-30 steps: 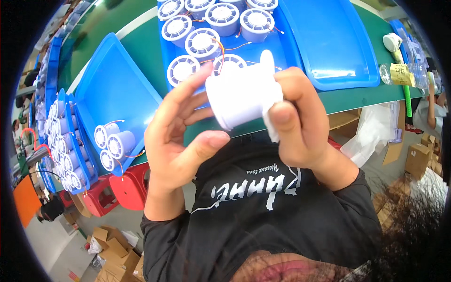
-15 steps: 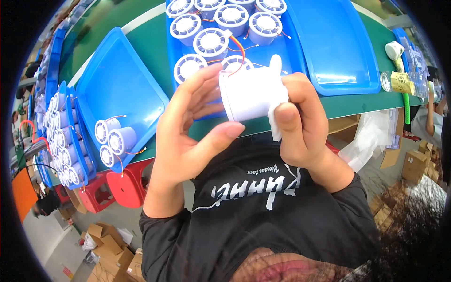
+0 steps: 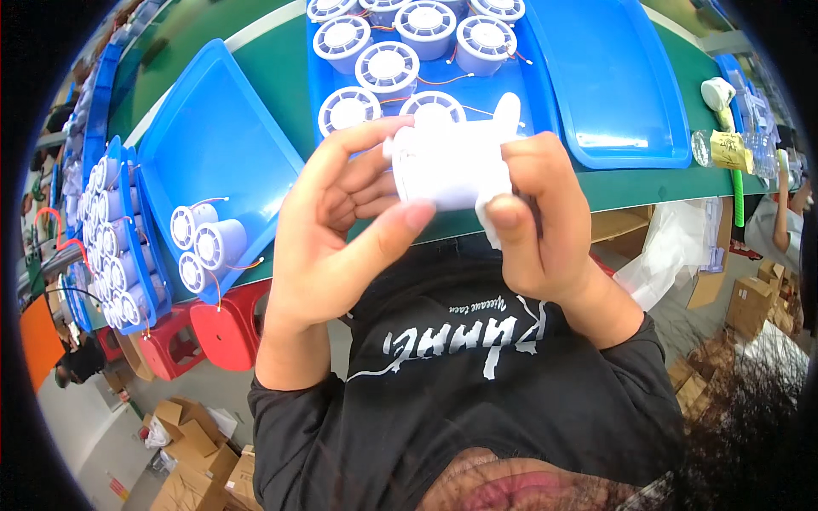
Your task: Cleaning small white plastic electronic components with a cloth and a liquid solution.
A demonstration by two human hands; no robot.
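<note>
A white cylindrical housing (image 3: 445,175) is held between both hands above the near edge of the workbench. My left hand (image 3: 328,230) is closed around its left end, with the thumb at the lower rim and the fingers curled behind. On the other side, my right hand (image 3: 550,226) grips a white cloth (image 3: 508,115) and presses it against the housing's right end. The cloth's tip sticks up above the fingers, and a fold hangs below the thumb. Just beyond, a blue tray (image 3: 477,98) bears several similar white housings with spoked round tops and thin wires.
To the right lies another blue tray (image 3: 613,128); to the left, a tilted blue tray (image 3: 217,111) holds three housings (image 3: 220,244). Stacked trays of housings (image 3: 119,247) stand farther left. A clear bottle (image 3: 758,152), red stools (image 3: 226,328) and cardboard boxes (image 3: 192,434) are around.
The housing has turned in my hands, and the red and yellow wire at its left end no longer shows. My left hand has shifted slightly. Both hands keep their hold.
</note>
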